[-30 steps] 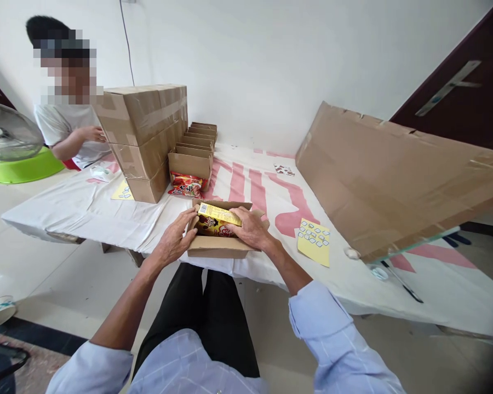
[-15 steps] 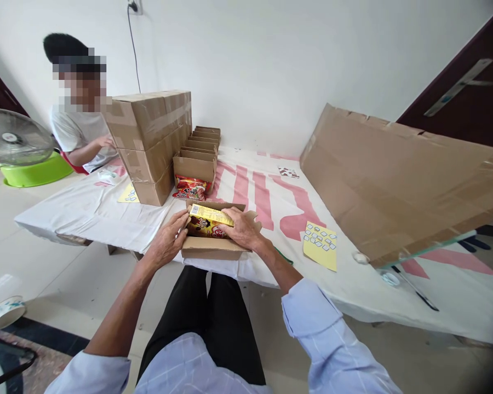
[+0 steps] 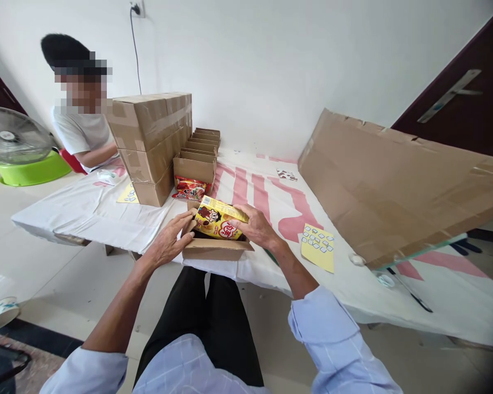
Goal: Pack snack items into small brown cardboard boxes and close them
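A yellow snack box (image 3: 218,219) with a cartoon figure on its front sits tilted and raised in the mouth of an open cardboard box (image 3: 213,251). My right hand (image 3: 257,224) grips the snack box at its right end, thumb on the printed front. At the left end of the cardboard box, my left hand (image 3: 170,241) holds the carton's edge between thumb and fingers. A red food packet (image 3: 190,189) lies just behind the cardboard box. The carton's inside is mostly hidden by the snack box.
Taped cartons (image 3: 148,126) are stacked at the left, beside a row of open cartons (image 3: 195,164). A co-worker (image 3: 82,131) sits beyond the stack. On the right are a yellow sheet (image 3: 317,248), a large cardboard panel (image 3: 394,186) and a dark, thin tool (image 3: 413,293).
The snack box has risen and tipped in the carton, showing more of its front. My right hand has moved up and right with it. My left hand stays at the carton's left end.
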`<state>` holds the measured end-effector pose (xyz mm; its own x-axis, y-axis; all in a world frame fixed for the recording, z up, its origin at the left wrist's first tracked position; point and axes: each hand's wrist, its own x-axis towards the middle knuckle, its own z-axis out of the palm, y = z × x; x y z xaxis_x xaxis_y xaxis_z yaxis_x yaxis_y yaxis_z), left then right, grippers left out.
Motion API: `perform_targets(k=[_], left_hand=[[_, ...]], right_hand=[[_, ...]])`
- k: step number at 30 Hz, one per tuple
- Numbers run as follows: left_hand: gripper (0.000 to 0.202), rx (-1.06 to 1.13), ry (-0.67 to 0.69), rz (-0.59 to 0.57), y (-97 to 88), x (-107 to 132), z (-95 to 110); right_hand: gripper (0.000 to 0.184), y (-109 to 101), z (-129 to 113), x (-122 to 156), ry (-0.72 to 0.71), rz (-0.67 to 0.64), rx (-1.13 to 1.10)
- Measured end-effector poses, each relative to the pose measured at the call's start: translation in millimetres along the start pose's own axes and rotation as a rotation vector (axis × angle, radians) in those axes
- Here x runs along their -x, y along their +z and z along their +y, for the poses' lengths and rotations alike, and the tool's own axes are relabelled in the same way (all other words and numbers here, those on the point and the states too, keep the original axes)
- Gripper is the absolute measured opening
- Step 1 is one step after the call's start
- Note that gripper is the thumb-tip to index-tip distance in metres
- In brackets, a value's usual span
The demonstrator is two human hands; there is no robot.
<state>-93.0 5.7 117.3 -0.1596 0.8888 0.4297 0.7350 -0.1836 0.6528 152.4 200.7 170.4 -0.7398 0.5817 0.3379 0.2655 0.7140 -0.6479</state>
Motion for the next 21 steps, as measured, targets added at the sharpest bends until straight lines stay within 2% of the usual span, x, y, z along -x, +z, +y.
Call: perform_targets(k=[5,9,21], left_hand=[[0.045,0.010,-0.011,0.017,-3.1,-10,-4],[0.042,0.001,0.010,-0.023,-3.8,-12,-7],[0.051,0.037,-0.025,-0.063,-12.4,-18,3]], right_hand=[[0.042,-6,4,1,0.048,0.027,-0.140],[0.044,-10,6,4,0.091,0.039,-0.247],[0.054,-22,4,5,0.111,0.080,-0.379]])
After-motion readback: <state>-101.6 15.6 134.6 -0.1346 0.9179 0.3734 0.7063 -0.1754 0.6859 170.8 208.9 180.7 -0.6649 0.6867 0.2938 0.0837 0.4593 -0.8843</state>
